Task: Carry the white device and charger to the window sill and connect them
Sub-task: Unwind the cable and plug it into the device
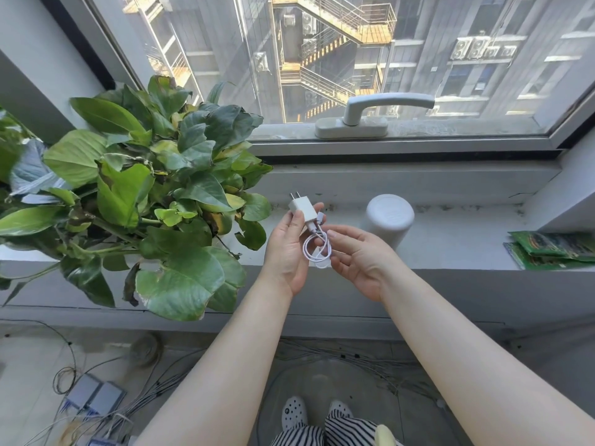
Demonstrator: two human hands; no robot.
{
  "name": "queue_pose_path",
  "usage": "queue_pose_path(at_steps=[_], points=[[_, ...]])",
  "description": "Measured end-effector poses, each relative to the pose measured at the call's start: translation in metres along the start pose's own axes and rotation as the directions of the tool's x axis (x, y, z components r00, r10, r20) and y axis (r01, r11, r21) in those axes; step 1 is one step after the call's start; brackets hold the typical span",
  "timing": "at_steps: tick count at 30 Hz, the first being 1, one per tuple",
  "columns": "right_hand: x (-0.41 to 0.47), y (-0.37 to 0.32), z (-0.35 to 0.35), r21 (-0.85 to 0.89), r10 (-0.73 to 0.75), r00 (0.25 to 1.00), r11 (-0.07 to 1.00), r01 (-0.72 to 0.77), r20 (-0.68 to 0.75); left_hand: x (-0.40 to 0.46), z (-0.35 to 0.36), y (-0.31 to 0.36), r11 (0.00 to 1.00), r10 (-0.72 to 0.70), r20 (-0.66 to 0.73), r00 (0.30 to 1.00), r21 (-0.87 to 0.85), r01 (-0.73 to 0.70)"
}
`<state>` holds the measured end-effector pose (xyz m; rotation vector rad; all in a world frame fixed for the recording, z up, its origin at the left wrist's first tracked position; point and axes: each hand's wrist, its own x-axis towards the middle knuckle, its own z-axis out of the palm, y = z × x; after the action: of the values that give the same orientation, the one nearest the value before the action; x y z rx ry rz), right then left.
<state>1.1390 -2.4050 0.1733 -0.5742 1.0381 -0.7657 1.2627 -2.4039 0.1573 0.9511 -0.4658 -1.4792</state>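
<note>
The white device (389,222), a rounded cylinder, stands upright on the window sill (450,239), just right of my hands. My left hand (288,249) holds the white charger (300,210) with its two prongs pointing up and away. A short white cable (317,249) hangs from the charger in a coiled loop. My right hand (357,259) pinches that coiled cable with its fingertips, a little left of the device and not touching it. The cable's free end is hidden in the loop.
A large leafy potted plant (145,201) fills the sill's left side, its leaves close to my left hand. Green packets (553,249) lie at the sill's right end. A window handle (370,114) sits behind. Wires and small boxes (93,397) lie on the floor below.
</note>
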Motion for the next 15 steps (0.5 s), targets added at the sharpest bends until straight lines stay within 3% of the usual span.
queue_pose_path(at_steps=[8, 15], points=[[0.0023, -0.001, -0.0009, 0.072, 0.044, 0.999, 0.996, -0.045, 0.01, 0.0023, 0.0013, 0.0042, 1.0, 0.003, -0.004, 1.0, -0.018, -0.003], [0.002, 0.0006, -0.0007, 0.034, 0.053, 0.999, 0.998, -0.053, -0.003, 0.0043, 0.0011, 0.0062, 0.997, 0.014, -0.004, 1.0, -0.073, -0.014]])
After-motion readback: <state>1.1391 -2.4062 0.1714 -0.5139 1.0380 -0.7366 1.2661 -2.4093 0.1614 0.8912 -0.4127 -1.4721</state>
